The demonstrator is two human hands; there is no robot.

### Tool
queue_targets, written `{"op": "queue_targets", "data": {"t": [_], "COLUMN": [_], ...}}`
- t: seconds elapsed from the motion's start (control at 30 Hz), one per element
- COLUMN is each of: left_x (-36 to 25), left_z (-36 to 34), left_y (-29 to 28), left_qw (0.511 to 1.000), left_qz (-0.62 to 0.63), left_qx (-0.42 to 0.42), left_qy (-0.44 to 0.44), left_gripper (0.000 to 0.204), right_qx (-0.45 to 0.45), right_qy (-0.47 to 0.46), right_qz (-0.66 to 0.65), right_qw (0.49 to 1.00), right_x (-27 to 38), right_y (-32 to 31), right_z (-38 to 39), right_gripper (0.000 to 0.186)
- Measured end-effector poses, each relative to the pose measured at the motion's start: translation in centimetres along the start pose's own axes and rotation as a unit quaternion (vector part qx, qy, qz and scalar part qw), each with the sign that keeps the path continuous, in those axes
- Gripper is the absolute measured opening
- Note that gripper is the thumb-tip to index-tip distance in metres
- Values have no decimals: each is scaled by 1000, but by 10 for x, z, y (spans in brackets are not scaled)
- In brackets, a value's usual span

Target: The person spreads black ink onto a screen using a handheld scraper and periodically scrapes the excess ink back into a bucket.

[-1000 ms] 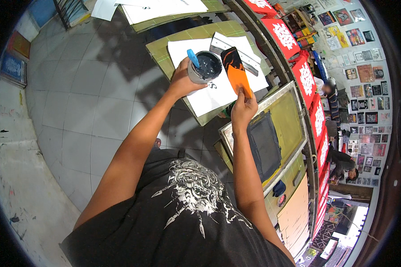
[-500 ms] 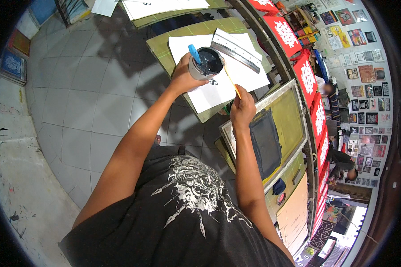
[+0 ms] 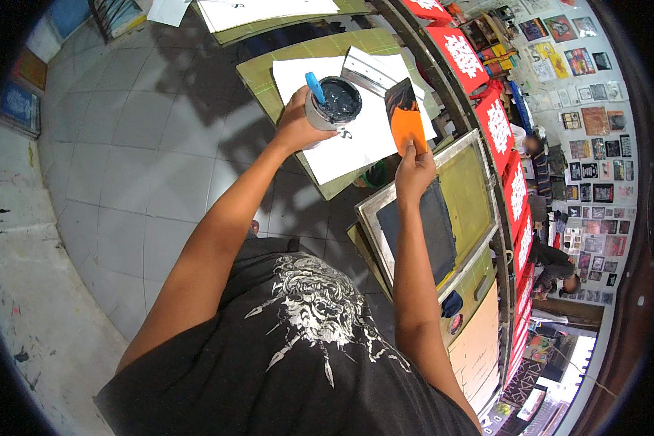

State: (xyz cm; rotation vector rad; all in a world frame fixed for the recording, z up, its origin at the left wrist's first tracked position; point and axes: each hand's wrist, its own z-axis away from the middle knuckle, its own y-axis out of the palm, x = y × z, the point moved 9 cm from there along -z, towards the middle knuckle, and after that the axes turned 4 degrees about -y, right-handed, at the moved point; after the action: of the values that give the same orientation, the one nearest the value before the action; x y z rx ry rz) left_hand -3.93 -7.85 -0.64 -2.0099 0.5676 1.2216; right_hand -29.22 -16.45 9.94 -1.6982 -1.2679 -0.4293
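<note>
My left hand [image 3: 298, 125] is wrapped round a tub of black ink [image 3: 341, 102]. A blue handle [image 3: 314, 86] sticks up out of the tub. In my right hand [image 3: 415, 173] is an orange scraper [image 3: 408, 131], its flat face turned up, with black ink smeared over its far end. Under both hands lies white paper [image 3: 327, 164] on a green board [image 3: 258, 71]. A metal-and-white squeegee [image 3: 370, 69] rests on the paper behind the scraper, which partly covers it.
Close to my right forearm lies a framed printing screen [image 3: 476, 171] with a dark stencil area. Red printed pieces [image 3: 497, 127] line a rail on the right. Another board with paper [image 3: 265, 11] stands at the far side. A person [image 3: 555, 261] is in the background at right.
My right hand has moved right, away from the tub's rim. The scraper has turned from edge-on to showing its flat, inked face. My left hand and the tub stay nearly in place.
</note>
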Motion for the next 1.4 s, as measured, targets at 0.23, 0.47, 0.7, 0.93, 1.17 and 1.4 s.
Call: {"op": "queue_targets", "data": {"t": [0.23, 0.47, 0.7, 0.93, 1.17, 1.4], "left_x": [2, 0, 4, 5, 1, 4], "left_z": [0, 2, 1, 1, 1, 2], "left_y": [-1, -3, -1, 2, 0, -2], "left_qw": [1000, 1000, 1000, 1000, 1000, 1000], "left_qz": [13, 21, 19, 20, -8, 18], "left_qx": [3, 4, -3, -7, 1, -14], "left_qy": [-2, -10, -22, -3, -6, -4], "left_gripper": [106, 107, 106, 101, 103, 90], "right_qx": [-42, -34, 36, 118, -3, -14], "right_qy": [102, 81, -19, -182, 45, 86], "right_qz": [-260, -224, -27, 317, -34, -133], "right_qw": [959, 971, 999, 923, 998, 987], "right_x": [-6, -15, -5, 22, -8, -3], "right_y": [25, 36, 39, 38, 20, 37], "right_z": [16, 27, 33, 19, 10, 19], "right_gripper": [18, 21, 25, 35, 22, 24]}}
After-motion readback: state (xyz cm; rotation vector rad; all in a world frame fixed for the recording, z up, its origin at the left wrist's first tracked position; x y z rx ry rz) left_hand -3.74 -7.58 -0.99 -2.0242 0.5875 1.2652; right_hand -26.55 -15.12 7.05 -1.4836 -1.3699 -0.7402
